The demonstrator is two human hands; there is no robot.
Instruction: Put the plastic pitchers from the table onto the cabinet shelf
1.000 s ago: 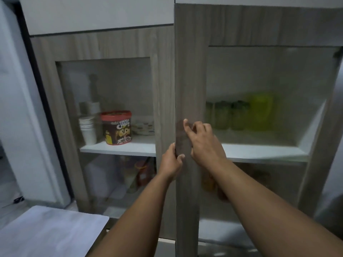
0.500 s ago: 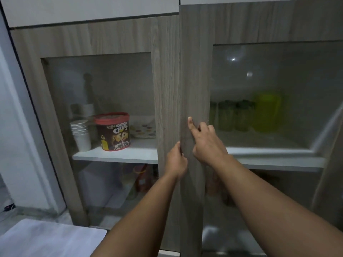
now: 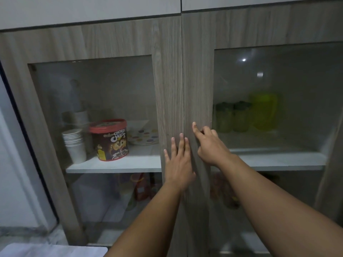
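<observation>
Behind the glass of the right cabinet door (image 3: 197, 80), a yellow-green plastic pitcher (image 3: 264, 110) stands on the white shelf (image 3: 278, 160), with two smaller green-lidded pitchers (image 3: 233, 116) to its left. Both cabinet doors sit flush and closed. My left hand (image 3: 179, 164) lies flat, fingers spread, over the seam between the doors. My right hand (image 3: 208, 143) rests on the right door's wooden frame, index finger stretched out, the other fingers curled. Neither hand holds anything.
Behind the left door's glass stand a stack of white paper cups (image 3: 74, 143), a red-lidded Choco Chips tub (image 3: 109, 139) and dotted plates (image 3: 143, 136). Lower shelves hold blurred packages. A white table corner (image 3: 55, 252) shows at the bottom left; a white wall lies at left.
The right door swung from ajar to fully closed. My left hand let go of the door edge and now lies flat on the seam; my right hand pressed along with the door.
</observation>
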